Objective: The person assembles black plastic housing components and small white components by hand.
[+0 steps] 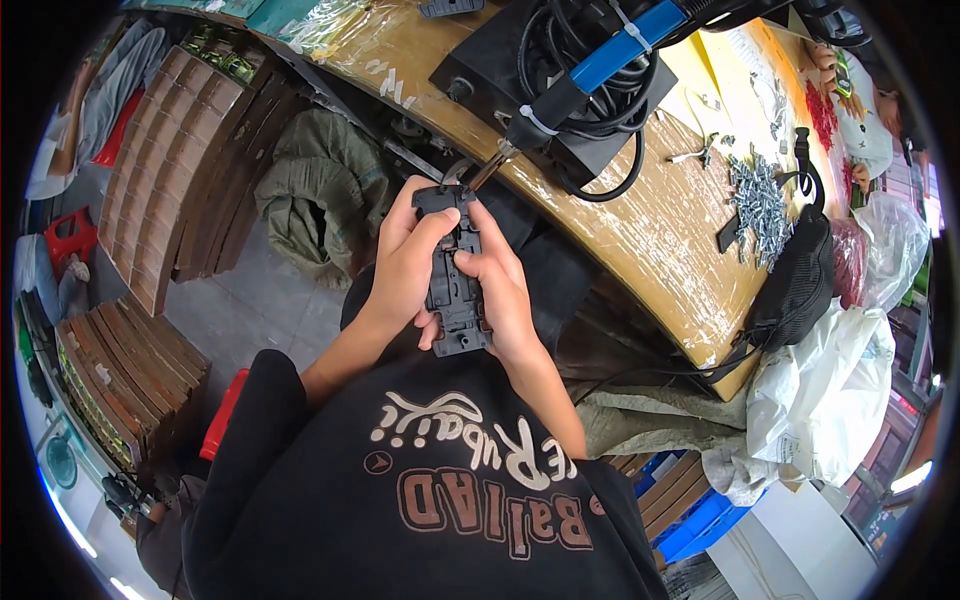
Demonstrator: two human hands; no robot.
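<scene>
A long black moulded plastic part (pixel 456 300), with recesses and small raised details, is held in front of my body by both hands. My left hand (pixel 402 268) closes around its left side, the thumb pressed on its upper face. From the other side my right hand (pixel 503 290) grips it, thumb resting near the middle. Just beyond the part's far end is the metal tip of a blue and black corded tool (pixel 610 55); whether they touch I cannot tell. The fingers underneath the part are mostly hidden.
The film-covered table (pixel 640 235) bears a black box (pixel 480 75) with coiled cable and a pile of small metal pieces (pixel 760 210). A black pouch (pixel 800 280) lies at its right edge. Stacked divided trays (pixel 170 150) and a grey-green sack (pixel 325 180) stand left.
</scene>
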